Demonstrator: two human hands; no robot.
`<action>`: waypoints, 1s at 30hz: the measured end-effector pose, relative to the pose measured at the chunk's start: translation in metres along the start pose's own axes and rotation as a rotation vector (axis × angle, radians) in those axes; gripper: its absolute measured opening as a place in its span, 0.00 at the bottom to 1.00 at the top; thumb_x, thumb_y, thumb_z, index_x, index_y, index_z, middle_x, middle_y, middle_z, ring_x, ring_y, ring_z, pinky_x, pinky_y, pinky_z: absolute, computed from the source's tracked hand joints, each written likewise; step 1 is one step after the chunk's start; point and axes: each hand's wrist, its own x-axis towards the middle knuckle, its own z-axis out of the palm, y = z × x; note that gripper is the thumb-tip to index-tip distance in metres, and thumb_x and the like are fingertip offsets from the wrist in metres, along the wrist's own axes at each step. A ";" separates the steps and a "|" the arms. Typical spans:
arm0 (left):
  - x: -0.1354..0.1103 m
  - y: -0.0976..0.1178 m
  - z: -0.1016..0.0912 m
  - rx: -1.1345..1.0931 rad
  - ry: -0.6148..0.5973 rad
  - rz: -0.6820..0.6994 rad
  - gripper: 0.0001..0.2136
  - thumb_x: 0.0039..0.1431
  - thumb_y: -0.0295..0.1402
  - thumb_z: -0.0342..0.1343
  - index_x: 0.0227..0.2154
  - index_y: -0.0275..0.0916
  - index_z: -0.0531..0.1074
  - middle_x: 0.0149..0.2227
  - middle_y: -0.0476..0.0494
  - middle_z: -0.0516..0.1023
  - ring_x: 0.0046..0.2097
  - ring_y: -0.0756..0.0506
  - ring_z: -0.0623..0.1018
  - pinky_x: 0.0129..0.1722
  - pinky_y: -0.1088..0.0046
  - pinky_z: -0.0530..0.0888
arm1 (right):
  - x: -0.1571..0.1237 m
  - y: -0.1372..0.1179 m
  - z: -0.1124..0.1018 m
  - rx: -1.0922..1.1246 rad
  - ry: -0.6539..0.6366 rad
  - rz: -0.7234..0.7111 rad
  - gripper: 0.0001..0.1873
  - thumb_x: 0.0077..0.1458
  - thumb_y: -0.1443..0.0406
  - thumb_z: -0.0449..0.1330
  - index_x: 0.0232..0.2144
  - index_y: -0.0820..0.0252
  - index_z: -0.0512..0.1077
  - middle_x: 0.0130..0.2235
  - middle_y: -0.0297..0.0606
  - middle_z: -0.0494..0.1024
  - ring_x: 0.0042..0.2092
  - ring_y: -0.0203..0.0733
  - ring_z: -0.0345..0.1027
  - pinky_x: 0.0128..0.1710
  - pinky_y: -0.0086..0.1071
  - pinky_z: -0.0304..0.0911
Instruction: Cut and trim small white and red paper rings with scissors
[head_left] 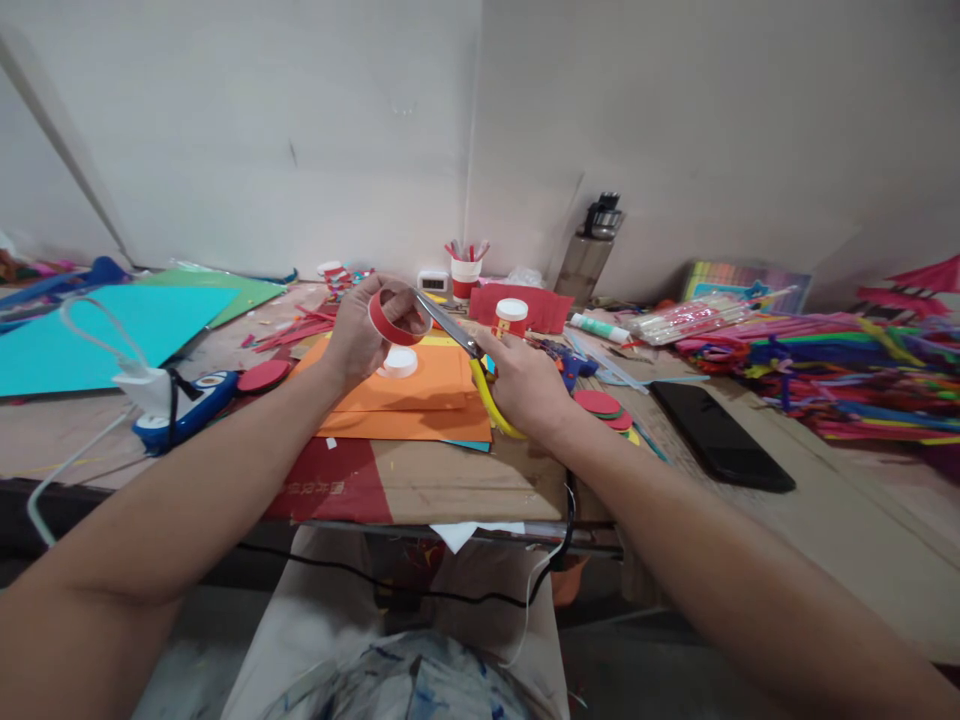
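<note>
My left hand is closed around a red ring with a pale inside, held up over the orange sheets. My right hand grips scissors with yellow handles. Their metal blades point up and left and reach the ring's right edge; whether they touch it I cannot tell. Below the ring, a round white piece lies on the orange sheets. Just beyond my right hand stands a small white-topped container with a red band.
Blue sheets and a blue device with a white plug lie left. To the right are paper discs, a black phone, a glue stick and colourful pipe cleaners. A bottle leans by the wall.
</note>
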 end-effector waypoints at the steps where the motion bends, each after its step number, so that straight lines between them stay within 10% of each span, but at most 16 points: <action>1: -0.001 0.000 0.001 0.005 -0.004 -0.003 0.16 0.46 0.40 0.70 0.26 0.38 0.69 0.21 0.53 0.74 0.21 0.55 0.73 0.22 0.80 0.70 | 0.000 0.000 0.000 0.002 0.002 0.000 0.24 0.60 0.66 0.50 0.58 0.58 0.66 0.48 0.47 0.76 0.43 0.49 0.71 0.35 0.35 0.58; 30: -0.001 -0.005 -0.003 -0.014 -0.066 -0.058 0.13 0.48 0.36 0.69 0.27 0.37 0.71 0.22 0.51 0.73 0.23 0.53 0.75 0.23 0.79 0.71 | 0.000 -0.003 -0.004 -0.001 -0.010 0.014 0.25 0.61 0.66 0.49 0.60 0.56 0.65 0.46 0.46 0.77 0.41 0.49 0.71 0.35 0.35 0.58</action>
